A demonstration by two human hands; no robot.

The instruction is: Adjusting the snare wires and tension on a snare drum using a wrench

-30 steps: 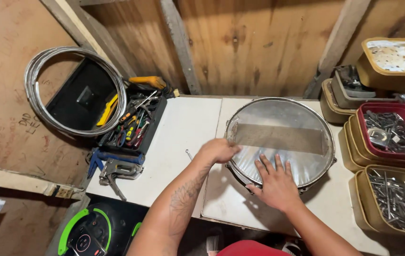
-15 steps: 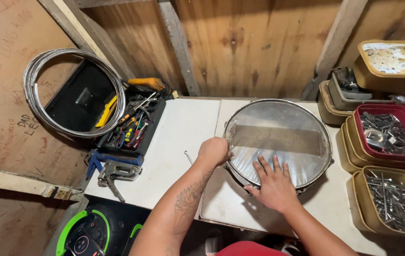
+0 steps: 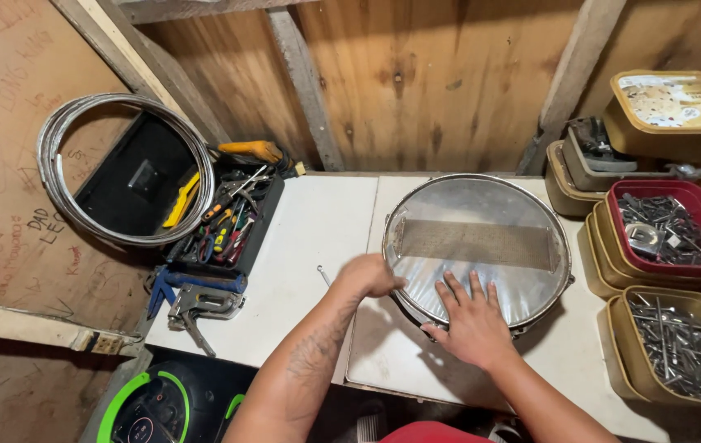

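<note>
At the far left a coil of grey metal cable [image 3: 125, 168] leans against the board wall, ringing the lid of an open black toolbox [image 3: 232, 226] full of coloured-handled hand tools. Below it a blue-and-grey staple gun [image 3: 195, 297] lies on the white tabletop [image 3: 309, 238]. The left hand [image 3: 369, 276] is curled together at the near-left rim of a round, shallow metal-shelled snare drum [image 3: 477, 246]; what it grips, if anything, is hidden under the knuckles. The drum lies flat at the middle of the table, its clear head facing up (towards the camera), and the band of snare wires [image 3: 477, 244] across it runs left to right. The right hand [image 3: 469, 320] rests flat on the near edge of the head, fingers spread apart and pointing away from the person. To the right stand tan and red plastic tubs of screws and bolts [image 3: 670, 349].
</note>
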